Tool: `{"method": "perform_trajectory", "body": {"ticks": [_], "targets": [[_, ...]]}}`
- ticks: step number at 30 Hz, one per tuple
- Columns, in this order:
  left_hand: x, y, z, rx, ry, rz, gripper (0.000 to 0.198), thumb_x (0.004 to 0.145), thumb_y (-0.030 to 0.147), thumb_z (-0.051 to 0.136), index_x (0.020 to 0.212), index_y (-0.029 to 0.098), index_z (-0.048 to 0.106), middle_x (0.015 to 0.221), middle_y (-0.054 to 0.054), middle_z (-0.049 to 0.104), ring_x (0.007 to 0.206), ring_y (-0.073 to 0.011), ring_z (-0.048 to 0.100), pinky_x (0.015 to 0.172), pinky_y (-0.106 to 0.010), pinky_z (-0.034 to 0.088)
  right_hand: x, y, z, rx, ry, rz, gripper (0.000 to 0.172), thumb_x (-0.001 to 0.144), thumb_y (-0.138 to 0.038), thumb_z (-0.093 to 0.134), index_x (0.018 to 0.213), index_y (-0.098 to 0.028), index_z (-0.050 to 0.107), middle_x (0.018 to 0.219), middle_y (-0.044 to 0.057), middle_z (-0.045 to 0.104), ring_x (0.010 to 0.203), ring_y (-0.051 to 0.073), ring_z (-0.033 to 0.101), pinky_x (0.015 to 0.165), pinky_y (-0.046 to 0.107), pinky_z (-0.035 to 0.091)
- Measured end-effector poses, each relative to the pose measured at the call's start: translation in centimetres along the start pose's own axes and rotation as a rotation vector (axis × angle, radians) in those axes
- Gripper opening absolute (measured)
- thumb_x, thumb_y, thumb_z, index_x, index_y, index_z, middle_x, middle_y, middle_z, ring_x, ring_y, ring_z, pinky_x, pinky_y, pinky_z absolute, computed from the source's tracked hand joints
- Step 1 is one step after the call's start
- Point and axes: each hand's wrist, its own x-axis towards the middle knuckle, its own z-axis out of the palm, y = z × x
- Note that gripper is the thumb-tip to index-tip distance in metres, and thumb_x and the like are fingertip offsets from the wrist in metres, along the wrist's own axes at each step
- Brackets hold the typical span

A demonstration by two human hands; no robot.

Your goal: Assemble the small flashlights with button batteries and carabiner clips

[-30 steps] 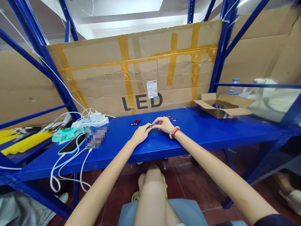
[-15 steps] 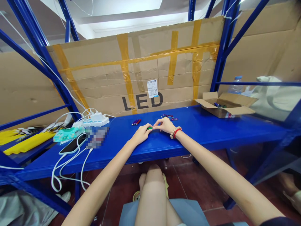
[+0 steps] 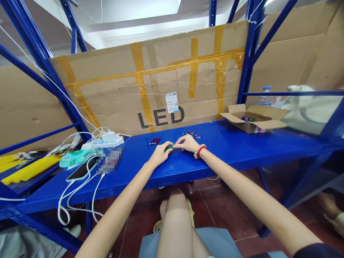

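Observation:
Both my hands rest on the blue shelf [image 3: 242, 147] and meet over a small green piece [image 3: 169, 147]. My left hand [image 3: 159, 155] pinches its left end with curled fingers. My right hand [image 3: 188, 143], with a bead bracelet and a red band at the wrist, pinches the other end. Just behind my left hand lie a few small red and purple cylinders [image 3: 154, 141]. A few small purple and red clips [image 3: 192, 134] lie behind my right hand.
An open cardboard box [image 3: 254, 122] with small coloured parts stands at the right. A phone [image 3: 81, 169], white cables, a power strip [image 3: 103, 141] and a teal item [image 3: 73, 157] crowd the left. A taped cardboard sheet marked LED [image 3: 161, 86] backs the shelf. My knees are below.
My hands stay together on the green piece, with only slight finger shifts. The view has drifted a little.

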Motion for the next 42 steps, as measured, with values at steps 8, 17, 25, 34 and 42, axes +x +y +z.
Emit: {"method": "perform_trajectory", "body": {"ticks": [8, 17, 25, 34, 42], "targets": [[0.0, -0.1, 0.3, 0.009, 0.030, -0.019, 0.015, 0.085, 0.021, 0.048, 0.098, 0.018, 0.055, 0.079, -0.002, 0.066, 0.071, -0.0154, 0.062, 0.072, -0.026, 0.046, 0.1, 0.4, 0.1, 0.045, 0.002, 0.003, 0.035, 0.062, -0.047, 0.072, 0.069, -0.013, 0.072, 0.062, 0.004, 0.067, 0.043, 0.009, 0.053, 0.046, 0.021, 0.040], [-0.1, -0.1, 0.2, 0.037, 0.034, -0.029, 0.016, 0.085, 0.020, 0.047, 0.099, 0.019, 0.054, 0.075, -0.001, 0.067, 0.071, -0.0159, 0.063, 0.073, -0.027, 0.047, 0.2, 0.4, 0.0, 0.022, 0.028, 0.065, 0.038, 0.057, -0.049, 0.074, 0.068, -0.013, 0.072, 0.061, 0.004, 0.066, 0.045, 0.009, 0.052, 0.047, 0.022, 0.040], [-0.1, 0.0, 0.3, 0.075, 0.029, -0.013, 0.020, 0.085, 0.020, 0.047, 0.102, 0.019, 0.058, 0.093, -0.005, 0.069, 0.078, -0.0175, 0.065, 0.076, -0.029, 0.049, -0.2, -0.3, -0.1, 0.072, -0.055, 0.039, 0.040, 0.058, -0.052, 0.071, 0.064, -0.012, 0.069, 0.050, 0.000, 0.058, 0.044, 0.008, 0.049, 0.046, 0.021, 0.036], [-0.2, 0.1, 0.2, 0.060, 0.003, -0.014, 0.036, 0.085, 0.016, 0.049, 0.120, 0.017, 0.055, 0.085, -0.003, 0.071, 0.074, -0.0163, 0.066, 0.077, -0.027, 0.050, -0.3, -0.4, -0.1, 0.122, -0.147, -0.004, 0.039, 0.060, -0.051, 0.070, 0.064, -0.013, 0.065, 0.046, -0.002, 0.054, 0.041, 0.006, 0.045, 0.043, 0.020, 0.034], [-0.4, 0.6, 0.1, 0.124, 0.003, 0.092, 0.026, 0.088, 0.018, 0.044, 0.105, 0.020, 0.064, 0.100, -0.004, 0.070, 0.093, -0.0188, 0.064, 0.085, -0.030, 0.048, -0.2, -0.3, -0.1, 0.206, -0.243, 0.023, 0.042, 0.061, -0.054, 0.069, 0.059, -0.014, 0.058, 0.049, -0.002, 0.054, 0.045, 0.006, 0.047, 0.041, 0.017, 0.034]]}}
